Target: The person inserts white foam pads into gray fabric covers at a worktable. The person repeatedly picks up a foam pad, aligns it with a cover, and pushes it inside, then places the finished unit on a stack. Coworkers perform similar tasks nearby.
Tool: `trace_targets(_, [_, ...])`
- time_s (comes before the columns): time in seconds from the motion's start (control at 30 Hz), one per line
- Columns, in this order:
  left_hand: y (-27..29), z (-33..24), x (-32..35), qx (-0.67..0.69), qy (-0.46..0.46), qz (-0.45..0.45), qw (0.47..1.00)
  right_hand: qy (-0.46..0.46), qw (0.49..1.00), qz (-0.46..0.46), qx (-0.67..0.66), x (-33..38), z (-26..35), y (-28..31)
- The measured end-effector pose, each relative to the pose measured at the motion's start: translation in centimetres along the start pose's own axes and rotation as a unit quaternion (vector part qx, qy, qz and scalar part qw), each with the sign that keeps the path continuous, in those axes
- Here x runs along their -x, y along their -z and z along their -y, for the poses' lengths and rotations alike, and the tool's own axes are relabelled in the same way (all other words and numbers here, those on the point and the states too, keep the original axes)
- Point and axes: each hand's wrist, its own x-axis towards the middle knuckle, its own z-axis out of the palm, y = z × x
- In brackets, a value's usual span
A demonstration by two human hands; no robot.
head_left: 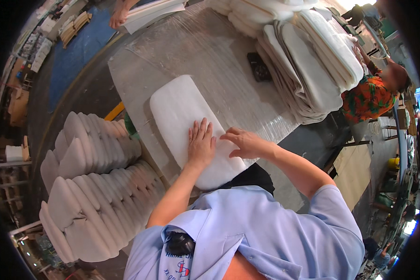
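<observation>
A white padded cushion (179, 105), long with rounded corners, lies flat near the front left of a table covered in clear plastic film. My left hand (201, 144) rests on its top, fingers stretched out and palm down. Over the cushion's right edge is my right hand (246, 143), its fingers apart and slightly bent, with nothing seen in them. Whether the right fingertips touch the cushion I cannot tell.
Stacked white and grey padding sheets (308, 65) stand at the table's far right, beside a black flat object (259, 66). Rows of off-white cushions (98, 200) stand at the left. A co-worker in an orange patterned shirt (371, 100) is at the right; another person's hand (118, 17) shows far left.
</observation>
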Motion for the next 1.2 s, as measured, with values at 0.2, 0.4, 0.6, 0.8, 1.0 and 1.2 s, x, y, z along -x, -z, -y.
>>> trace_targets(0.2, [-2.6, -4.2, 4.7, 0.01, -0.033, 0.0, 0.999, 0.021, 0.998, 0.059, 0.029, 0.9, -3.2, -2.2])
trace_targets(0.4, [-2.3, -4.7, 5.1, -0.01, -0.022, 0.002, 1.0, 0.005, 0.993, 0.108, -0.041, 7.2, -3.5, -1.1])
trace_targets(0.6, [-1.9, -6.4, 5.9, 0.002, -0.002, -0.021, 1.0, 0.023, 1.0, -0.018, 0.01, 4.8, -0.6, -1.7])
trace_targets(0.8, [-3.3, -8.3, 8.0, -0.001, 0.02, -0.017, 1.0, 0.039, 0.996, 0.075, 0.043, 6.2, -1.8, -3.6])
trace_targets(1.0, [-3.3, -8.0, 7.7, -0.017, 0.022, -0.02, 0.999, 0.014, 0.992, 0.127, 0.022, 14.4, -4.9, -2.9])
trace_targets(1.2, [-3.2, -8.2, 7.6, -0.025, 0.027, -0.017, 0.999, -0.023, 1.0, -0.021, 0.002, 12.7, -2.1, -1.7])
